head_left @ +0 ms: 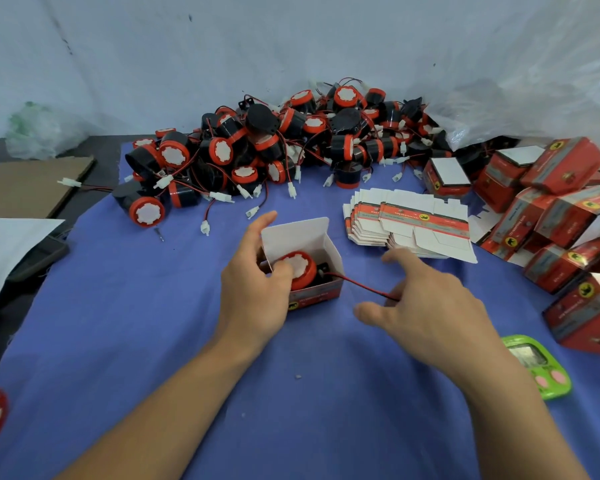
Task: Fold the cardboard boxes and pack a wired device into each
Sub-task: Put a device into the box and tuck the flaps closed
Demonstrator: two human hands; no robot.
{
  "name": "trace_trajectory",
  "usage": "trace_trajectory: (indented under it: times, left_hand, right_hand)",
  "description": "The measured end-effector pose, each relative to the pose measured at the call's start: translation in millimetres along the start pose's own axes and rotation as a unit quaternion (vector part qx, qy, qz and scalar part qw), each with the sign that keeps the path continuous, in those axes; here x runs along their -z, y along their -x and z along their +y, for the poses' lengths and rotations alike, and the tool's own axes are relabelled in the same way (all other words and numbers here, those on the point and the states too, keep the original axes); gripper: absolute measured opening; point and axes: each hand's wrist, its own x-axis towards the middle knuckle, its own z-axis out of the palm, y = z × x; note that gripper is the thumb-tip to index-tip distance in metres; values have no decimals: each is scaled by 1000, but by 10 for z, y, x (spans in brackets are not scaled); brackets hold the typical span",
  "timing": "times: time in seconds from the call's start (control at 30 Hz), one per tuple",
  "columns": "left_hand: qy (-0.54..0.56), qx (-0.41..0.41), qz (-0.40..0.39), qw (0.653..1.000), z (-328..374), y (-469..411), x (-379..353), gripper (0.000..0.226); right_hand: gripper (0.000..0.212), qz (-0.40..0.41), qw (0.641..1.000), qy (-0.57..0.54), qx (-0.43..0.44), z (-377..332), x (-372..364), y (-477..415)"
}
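An open red-and-white cardboard box (pixel 312 237) stands on the blue cloth at the centre, its lid flap up. Inside lies a red-and-black round device (pixel 303 268) with a white face. My left hand (pixel 253 292) grips the box's left side, thumb pressing on the device. A red-and-black wire (pixel 357 285) runs out of the box to the right into my right hand (pixel 430 306), which holds the wire's end under its curled fingers, with the index finger and thumb spread.
A heap of loose wired devices (pixel 274 143) lies at the back. Flat box blanks (pixel 413 223) are stacked right of the box. Packed red boxes (pixel 551 209) pile at the right. A green timer (pixel 537 365) lies near my right wrist.
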Motion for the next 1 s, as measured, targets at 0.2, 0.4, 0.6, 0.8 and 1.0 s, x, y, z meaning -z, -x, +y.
trace_trajectory:
  times: [0.2,0.4,0.6,0.8,1.0]
  left_hand:
    - [4,54,0,999,-12,2,-49,72]
    - [-19,71,-23,997,-25,-23,-92,36]
    - [-33,63,-28,997,-41,-53,-101,23]
    - [-11,33,-148,988,-4,-14,-89,29]
    - [-13,14,-184,983,-1,-31,-82,33]
  right_hand:
    - [21,21,963,-264,58,31,84,-60]
    - [41,155,873,-440,145,-123,-29,-27]
    - [17,214,851,-443,186,-304,-148,-29]
    - [24,166,895,-340,236,-421,-274,-67]
    - [20,344,896,-116,254,-312,-242,-80]
